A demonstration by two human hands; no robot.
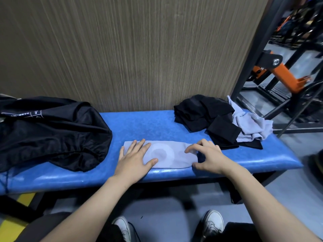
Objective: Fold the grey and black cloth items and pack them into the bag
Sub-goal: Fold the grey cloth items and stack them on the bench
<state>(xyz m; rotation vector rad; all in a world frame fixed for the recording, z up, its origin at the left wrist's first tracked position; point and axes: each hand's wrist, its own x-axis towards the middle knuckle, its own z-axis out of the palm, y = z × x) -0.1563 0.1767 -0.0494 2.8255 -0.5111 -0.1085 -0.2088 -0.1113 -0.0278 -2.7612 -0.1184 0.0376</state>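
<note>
Head view: your hands work a grey cloth (167, 154) on the blue bench (244, 159).

Your left hand (134, 158) presses flat, fingers straight, on its left end; your right hand (208, 155) curls at the right edge, pinching it, I judge. It looks light, soft and floppy, so take it by that edge. Black clothes (206, 116) and another grey piece (251, 124) lie right, the black bag (52, 133) left; nothing blocks the way.

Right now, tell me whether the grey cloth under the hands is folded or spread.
Folded: the grey cloth lies as a narrow flat strip on the blue bench, left hand pressing it flat.
</note>
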